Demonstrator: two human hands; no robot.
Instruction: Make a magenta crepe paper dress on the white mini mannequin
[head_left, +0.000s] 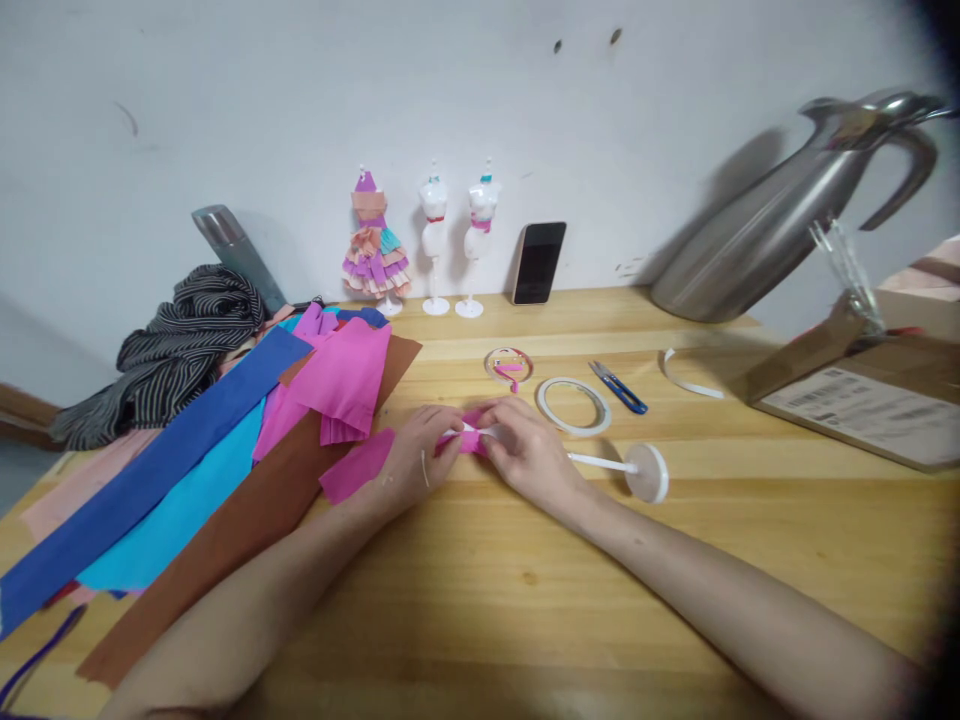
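Wooden tabletop [540, 610]: 2 hands [529, 450], fingers curled nearly closed, pinching pink strip [472, 441].

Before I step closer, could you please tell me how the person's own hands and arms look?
The left hand and right hand wear no gloves; the visible forearms are bare, without sleeves. A thin pale strip or mark shows on the left hand's back.

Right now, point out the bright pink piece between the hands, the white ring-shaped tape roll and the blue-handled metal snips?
Bright pink piece [471, 443]: head view, visible middle.
White ring-shaped tape roll [576, 430]: head view, near rim.
Blue-handled metal snips [627, 395]: head view, handles.
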